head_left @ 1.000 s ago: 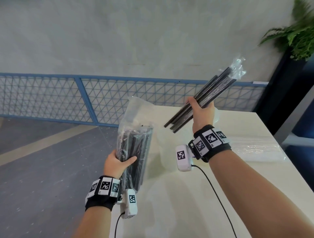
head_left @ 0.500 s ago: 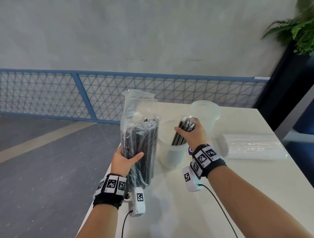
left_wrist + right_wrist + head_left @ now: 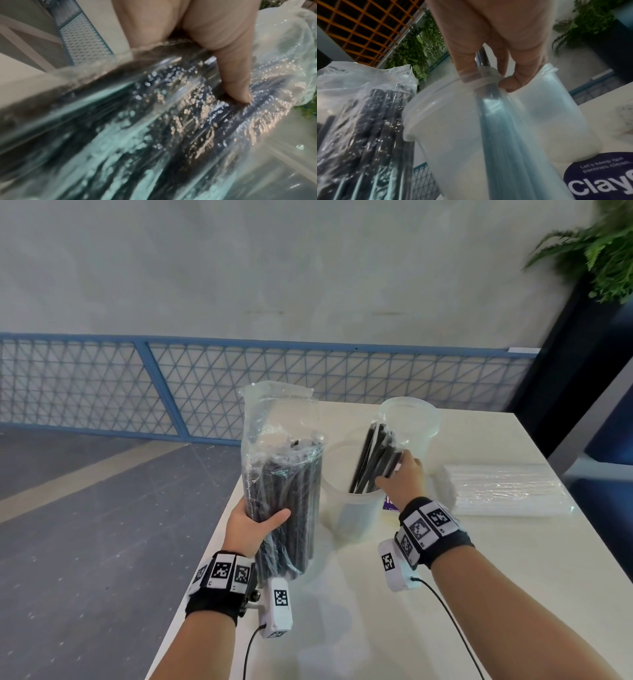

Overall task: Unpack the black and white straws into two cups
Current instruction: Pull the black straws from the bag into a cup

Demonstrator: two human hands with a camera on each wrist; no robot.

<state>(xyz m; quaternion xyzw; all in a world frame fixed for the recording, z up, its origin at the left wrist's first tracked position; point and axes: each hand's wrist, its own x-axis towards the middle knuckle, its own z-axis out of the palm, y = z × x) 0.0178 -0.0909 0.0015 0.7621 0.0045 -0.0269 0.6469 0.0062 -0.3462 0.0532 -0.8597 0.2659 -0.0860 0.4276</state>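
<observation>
My left hand (image 3: 255,522) grips a clear plastic bag of black straws (image 3: 286,491), upright above the table's left edge; the left wrist view shows my thumb (image 3: 236,81) pressed into the bag (image 3: 171,128). My right hand (image 3: 399,479) holds a small bundle of black straws (image 3: 375,460), their lower ends inside the near translucent cup (image 3: 346,508). In the right wrist view my fingers (image 3: 513,81) pinch the bundle (image 3: 498,121) at the cup's rim (image 3: 436,92). A second translucent cup (image 3: 416,422) stands behind. A pack of white straws (image 3: 507,489) lies flat at the right.
The white table (image 3: 359,611) ends at a left edge beside my left wrist, with grey floor below. A blue mesh railing (image 3: 205,385) runs behind. A purple round sticker (image 3: 604,173) lies by the cups. A dark planter with a fern (image 3: 599,251) stands far right.
My right hand brought the bundle of black straws down from high above the table into the near cup. The left hand kept the bag upright, shifting slightly.
</observation>
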